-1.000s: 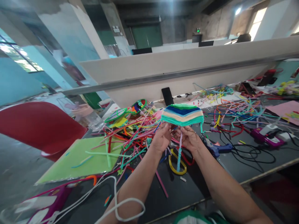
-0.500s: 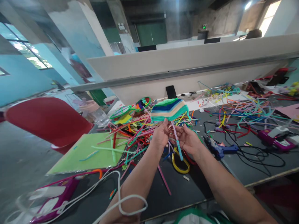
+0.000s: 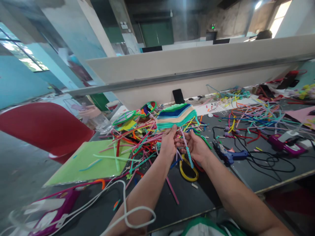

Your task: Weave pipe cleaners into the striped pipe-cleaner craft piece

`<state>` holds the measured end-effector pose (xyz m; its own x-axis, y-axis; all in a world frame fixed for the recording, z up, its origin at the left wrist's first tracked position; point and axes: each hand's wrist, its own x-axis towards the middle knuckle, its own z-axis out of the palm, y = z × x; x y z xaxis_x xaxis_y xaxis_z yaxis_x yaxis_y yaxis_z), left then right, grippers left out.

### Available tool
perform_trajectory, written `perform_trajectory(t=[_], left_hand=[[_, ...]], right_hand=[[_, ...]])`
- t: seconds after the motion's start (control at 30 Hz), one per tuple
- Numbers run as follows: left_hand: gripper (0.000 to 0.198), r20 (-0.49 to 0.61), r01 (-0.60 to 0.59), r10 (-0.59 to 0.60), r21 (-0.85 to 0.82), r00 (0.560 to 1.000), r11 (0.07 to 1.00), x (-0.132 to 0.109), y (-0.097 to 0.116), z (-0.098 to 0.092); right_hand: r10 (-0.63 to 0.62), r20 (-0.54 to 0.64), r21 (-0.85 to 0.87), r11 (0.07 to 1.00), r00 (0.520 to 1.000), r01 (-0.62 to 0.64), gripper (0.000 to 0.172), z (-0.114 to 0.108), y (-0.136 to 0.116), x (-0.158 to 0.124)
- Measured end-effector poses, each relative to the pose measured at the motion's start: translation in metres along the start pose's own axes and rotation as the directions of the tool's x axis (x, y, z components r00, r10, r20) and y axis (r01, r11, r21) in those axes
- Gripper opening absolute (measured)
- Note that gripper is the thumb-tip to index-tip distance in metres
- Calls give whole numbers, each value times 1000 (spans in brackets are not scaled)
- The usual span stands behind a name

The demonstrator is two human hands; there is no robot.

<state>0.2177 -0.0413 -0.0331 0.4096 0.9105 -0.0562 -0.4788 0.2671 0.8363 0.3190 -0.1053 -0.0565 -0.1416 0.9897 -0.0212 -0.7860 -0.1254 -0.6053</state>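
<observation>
A striped pipe-cleaner piece [image 3: 176, 117], in bands of green, blue, cream and turquoise, is held up over the table. My left hand [image 3: 169, 141] is closed on its lower edge, thumb on the near side. From that edge hangs a lilac pipe-cleaner stem [image 3: 188, 153] with turquoise wound round its lower part. My right hand [image 3: 197, 148] is curled about this stem, with fingers behind it and the thumb raised; how firmly it grips I cannot tell. The fingertips of both hands are close together. Below lies a yellow-handled tool [image 3: 188, 178], partly hidden, probably scissors.
Loose pipe cleaners [image 3: 137, 141] heap up behind my left arm, by a green sheet [image 3: 81, 164]. A blue glue gun [image 3: 232, 155] and black cables lie to the right. White cables cross at front left near a purple power strip [image 3: 61, 213]. A phone [image 3: 178, 96] leans against the partition.
The whole view has shifted slightly, so things sit a little further left. Both hands keep nearly the same hold on the striped piece and its stem.
</observation>
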Motion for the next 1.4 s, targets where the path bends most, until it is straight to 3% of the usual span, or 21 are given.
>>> perform_trajectory(t=[0.13, 0.27, 0.4, 0.57, 0.8, 1.0, 1.2, 1.3, 1.4], left_hand=[[40, -32, -75, 75, -4, 997, 997, 0, 1, 3], [38, -10, -55, 55, -9, 998, 998, 2, 0, 1], [38, 139, -25, 32, -47, 990, 999, 5, -1, -3], [31, 335, -82, 73, 12, 940, 997, 10, 3, -14], [32, 434, -125, 90, 54, 896, 991, 16, 7, -26], [26, 448, -168, 115, 82, 887, 982, 19, 6, -28], [24, 324, -184, 149, 82, 934, 979, 22, -10, -22], [22, 286, -233, 168, 210, 943, 950, 21, -23, -18], [22, 339, -291, 157, 391, 928, 873, 18, -30, -15]], right_hand=[[-33, -13, 7, 999, 999, 33, 46, 1, 2, 2], [-59, -12, 26, 998, 998, 59, 44, -2, 4, 3], [-88, 10, 56, 995, 996, 88, 46, -5, 0, 3], [-111, 50, 69, 992, 993, 108, 47, -7, -6, 1], [-115, 51, 65, 992, 992, 112, 46, -6, -8, -1], [-140, 57, 61, 989, 988, 137, 46, -10, -9, 1], [-303, -37, 50, 951, 952, 304, 44, -10, -14, 2], [-375, -95, 46, 924, 922, 381, 41, -12, -16, 4], [-408, -132, 28, 910, 904, 414, 39, -13, -16, 6]])
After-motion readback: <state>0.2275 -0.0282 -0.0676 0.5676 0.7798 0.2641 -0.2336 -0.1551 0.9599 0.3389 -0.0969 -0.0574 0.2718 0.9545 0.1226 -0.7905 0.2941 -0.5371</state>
